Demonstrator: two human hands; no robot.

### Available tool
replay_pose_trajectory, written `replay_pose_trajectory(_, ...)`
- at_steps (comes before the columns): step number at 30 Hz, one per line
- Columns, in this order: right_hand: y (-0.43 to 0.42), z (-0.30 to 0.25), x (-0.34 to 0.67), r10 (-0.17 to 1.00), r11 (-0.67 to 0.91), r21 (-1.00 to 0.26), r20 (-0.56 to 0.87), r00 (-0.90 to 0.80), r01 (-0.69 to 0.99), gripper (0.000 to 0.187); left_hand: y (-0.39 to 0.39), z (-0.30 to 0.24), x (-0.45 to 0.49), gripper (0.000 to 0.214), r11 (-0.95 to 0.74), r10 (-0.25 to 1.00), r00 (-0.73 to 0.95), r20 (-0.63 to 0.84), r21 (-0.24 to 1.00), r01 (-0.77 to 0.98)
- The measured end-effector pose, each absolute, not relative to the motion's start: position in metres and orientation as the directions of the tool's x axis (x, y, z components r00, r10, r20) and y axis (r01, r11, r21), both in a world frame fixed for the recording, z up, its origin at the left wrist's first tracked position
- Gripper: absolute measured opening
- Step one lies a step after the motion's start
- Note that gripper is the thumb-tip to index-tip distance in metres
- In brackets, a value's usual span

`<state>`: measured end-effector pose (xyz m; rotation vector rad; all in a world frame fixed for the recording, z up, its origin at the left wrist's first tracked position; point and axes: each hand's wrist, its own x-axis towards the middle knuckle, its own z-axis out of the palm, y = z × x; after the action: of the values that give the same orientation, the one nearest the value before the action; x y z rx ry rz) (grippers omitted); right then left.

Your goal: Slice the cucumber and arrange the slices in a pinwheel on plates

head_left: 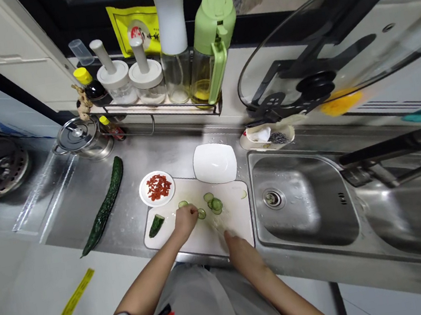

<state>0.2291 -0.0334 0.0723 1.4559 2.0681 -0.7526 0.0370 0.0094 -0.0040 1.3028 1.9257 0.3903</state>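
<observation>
My left hand (186,222) is over the middle of the white cutting board (195,237), its fingers pinched at the edge of a thin cucumber slice (202,213). Another slice (183,204) lies just behind that hand. My right hand (243,252) is closed at the board's front right, around what looks like the handle of a knife (217,224); its pale blade is blurred against the board. Several overlapping cucumber slices (215,205) lie right of centre, and a thin sliver (243,194) is near the right edge. A cut cucumber piece (156,225) rests at the left end.
Behind the board stand a plate of chopped red pieces (159,188) and a white dish (214,163). A whole cucumber (106,203) lies left, near a lidded pot (85,139). The steel sink (305,201) is right. A rack (154,107) holds jars and bottles.
</observation>
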Motion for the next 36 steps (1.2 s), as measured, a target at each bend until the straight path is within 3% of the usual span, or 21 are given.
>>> replay_pose_trajectory(11,-0.066,0.064,0.271,0.617,0.107,-0.228,-0.748,-0.245,0.968,0.058,0.004,0.005,0.036,0.018,0.422,0.896,-0.191,-0.401,0.636,0.646)
replay_pose_trajectory(15,-0.066,0.061,0.273,0.623,0.084,-0.237,-0.745,-0.237,0.968,0.063,-0.001,0.006,0.020,0.017,0.436,0.900,-0.274,-0.339,0.656,0.616)
replay_pose_trajectory(22,-0.067,0.057,0.274,0.625,0.082,-0.231,-0.746,-0.231,0.969,0.067,0.000,0.002,-0.008,0.018,0.455,0.889,-0.386,-0.247,0.576,0.679)
replay_pose_trajectory(32,-0.065,0.058,0.274,0.632,0.102,-0.230,-0.736,-0.242,0.968,0.061,-0.004,-0.001,-0.007,0.024,0.306,0.952,-0.262,-0.157,0.467,0.830)
replay_pose_trajectory(36,-0.064,0.060,0.272,0.632,0.114,-0.190,-0.743,-0.218,0.975,0.061,0.002,-0.002,0.004,0.026,0.265,0.964,-0.221,-0.147,0.499,0.825)
